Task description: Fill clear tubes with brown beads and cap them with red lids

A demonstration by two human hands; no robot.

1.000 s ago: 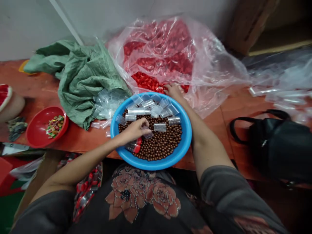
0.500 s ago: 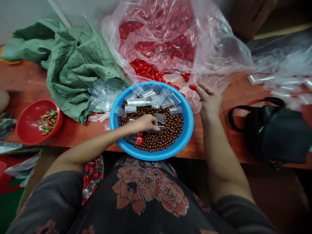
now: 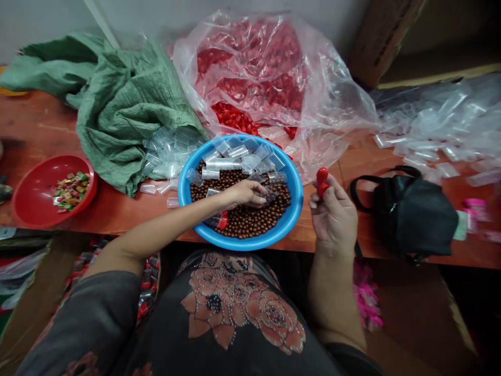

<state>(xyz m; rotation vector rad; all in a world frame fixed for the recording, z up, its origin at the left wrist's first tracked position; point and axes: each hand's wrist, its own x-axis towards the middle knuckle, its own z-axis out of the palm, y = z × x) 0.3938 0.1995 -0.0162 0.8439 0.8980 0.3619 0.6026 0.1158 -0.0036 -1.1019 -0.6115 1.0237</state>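
A blue basin (image 3: 297, 201) holds brown balls (image 3: 250, 224) and clear plastic tubes (image 3: 238, 151), most of them along its far side. Over the balls, my left hand (image 3: 250, 193) has its fingers closed round a clear tube (image 3: 270, 196). To the right of the basin my right hand (image 3: 332, 206) is raised, pinching a red cap (image 3: 322, 183) between thumb and fingers. A tube with a red cap (image 3: 222, 220) lies in the near left part of the basin.
Behind the basin lies a plastic bag of red caps (image 3: 250, 68). On the left are a green sack (image 3: 129, 104), loose tubes (image 3: 172, 151) and a red bowl (image 3: 23, 193) of wrapped sweets. A black bag (image 3: 415, 214) and more clear tubes (image 3: 442, 115) are on the right.
My right hand has come down and nearer to me with the red cap, turning its palm side into view. My left hand has shifted slightly right over the balls. The view has shifted a little.
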